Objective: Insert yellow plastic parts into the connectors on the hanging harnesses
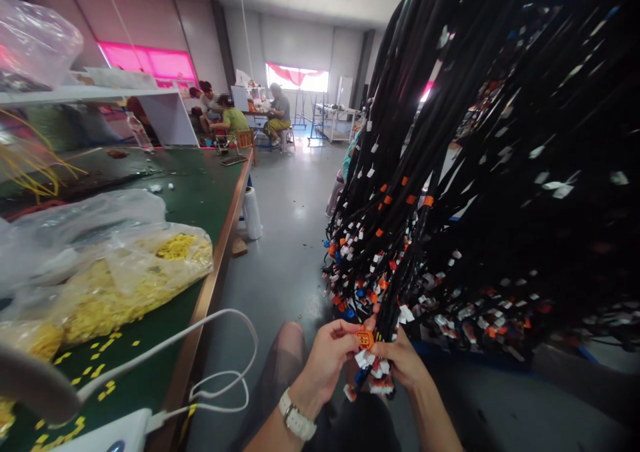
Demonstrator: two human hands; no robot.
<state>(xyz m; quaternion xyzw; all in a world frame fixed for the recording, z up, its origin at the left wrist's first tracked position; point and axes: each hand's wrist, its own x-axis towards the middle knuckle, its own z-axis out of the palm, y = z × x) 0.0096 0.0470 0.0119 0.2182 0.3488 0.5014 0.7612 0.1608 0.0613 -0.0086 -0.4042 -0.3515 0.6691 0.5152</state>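
A thick bundle of black cables (450, 139) hangs down from the upper right, its ends covered with white, orange, red and blue connectors. My left hand (327, 359), with a watch on its wrist, pinches an orange connector (365, 339) at the bottom of one cable end. My right hand (400, 359) is closed around the same cable end (373, 369) from the right side, where small white and orange tags hang. Both hands meet at this end, low in the middle of the view.
A long green workbench (200, 192) runs along the left, carrying clear bags of small yellow parts (135, 272), loose yellow pieces and a white cord (220, 345). Grey floor lies between bench and cables. Several people sit working at the far end (235, 119). A white roll (251, 213) stands on the floor.
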